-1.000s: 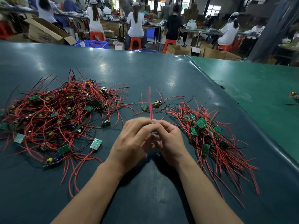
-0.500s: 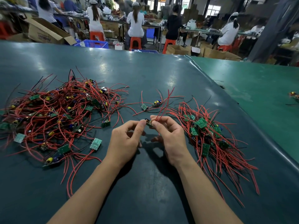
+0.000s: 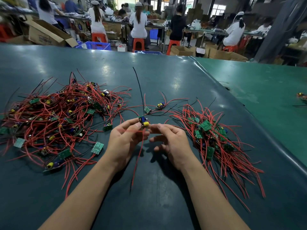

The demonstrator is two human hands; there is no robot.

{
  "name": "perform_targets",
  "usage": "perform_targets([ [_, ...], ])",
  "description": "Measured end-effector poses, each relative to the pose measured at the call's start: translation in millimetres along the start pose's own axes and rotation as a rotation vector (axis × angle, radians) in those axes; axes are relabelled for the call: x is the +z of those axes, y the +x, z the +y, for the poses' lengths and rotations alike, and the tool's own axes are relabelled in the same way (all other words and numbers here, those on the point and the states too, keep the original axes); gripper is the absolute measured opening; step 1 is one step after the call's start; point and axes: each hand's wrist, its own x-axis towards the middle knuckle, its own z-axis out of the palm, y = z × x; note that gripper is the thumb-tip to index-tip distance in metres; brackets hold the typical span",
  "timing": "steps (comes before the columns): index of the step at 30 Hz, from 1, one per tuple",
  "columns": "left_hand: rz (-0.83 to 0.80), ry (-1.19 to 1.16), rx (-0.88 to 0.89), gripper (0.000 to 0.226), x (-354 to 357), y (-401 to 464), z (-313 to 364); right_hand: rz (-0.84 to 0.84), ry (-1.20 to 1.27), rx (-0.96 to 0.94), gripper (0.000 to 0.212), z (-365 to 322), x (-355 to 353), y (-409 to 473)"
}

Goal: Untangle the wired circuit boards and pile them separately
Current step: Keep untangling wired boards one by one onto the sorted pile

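A big tangled heap of red-wired green circuit boards (image 3: 54,117) lies on the left of the dark mat. A tidier pile of boards (image 3: 212,138) with wires trailing toward me lies on the right. My left hand (image 3: 126,140) pinches one small board (image 3: 143,122) with blue and yellow parts above the mat between the piles. Its black wire sticks up and away; a red wire hangs down between my hands. My right hand (image 3: 171,141) is beside it, fingers loosely curled, its index tip at the board's edge. Two loose boards (image 3: 147,110) (image 3: 160,105) lie just beyond.
The dark mat (image 3: 149,205) meets a lighter green mat (image 3: 265,97) on the right, where another wired board (image 3: 301,96) sits at the frame edge. Beyond the table's far edge are cardboard boxes, a blue crate (image 3: 98,45) and seated people on orange stools.
The board has been turned over in my fingers: its red wires, which pointed up, now hang down, and a black wire points up. My right hand has loosened its pinch.
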Motion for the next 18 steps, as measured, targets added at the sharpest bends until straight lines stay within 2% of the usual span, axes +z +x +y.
perform_targets([
  [3, -0.069, 0.002, -0.1, 0.023, 1.0, -1.8, -1.6, -0.071, -0.025, -0.004, 0.029, 0.7, 3.4, -1.9],
  [7, -0.143, 0.1, -0.215, 0.028, 1.4, -3.6, -3.9, -0.013, 0.036, -0.07, 0.021, -1.2, 1.6, -1.2],
  [10, -0.119, 0.175, -0.236, 0.021, 1.9, -3.6, -2.8, 0.012, 0.004, -0.073, 0.024, -1.6, 0.5, -1.5],
  [13, -0.119, 0.182, -0.277, 0.034, 2.8, -5.0, -2.1, 0.006, 0.005, -0.051, 0.028, -1.0, 0.1, -1.7],
  [16, -0.163, 0.22, -0.25, 0.038, 2.9, -7.3, -2.0, 0.04, -0.062, -0.102, 0.024, -1.3, -1.3, -1.3],
  [18, -0.185, 0.254, -0.234, 0.03, 3.9, -7.9, -1.7, 0.082, -0.093, -0.136, 0.026, -1.4, -2.1, 0.0],
])
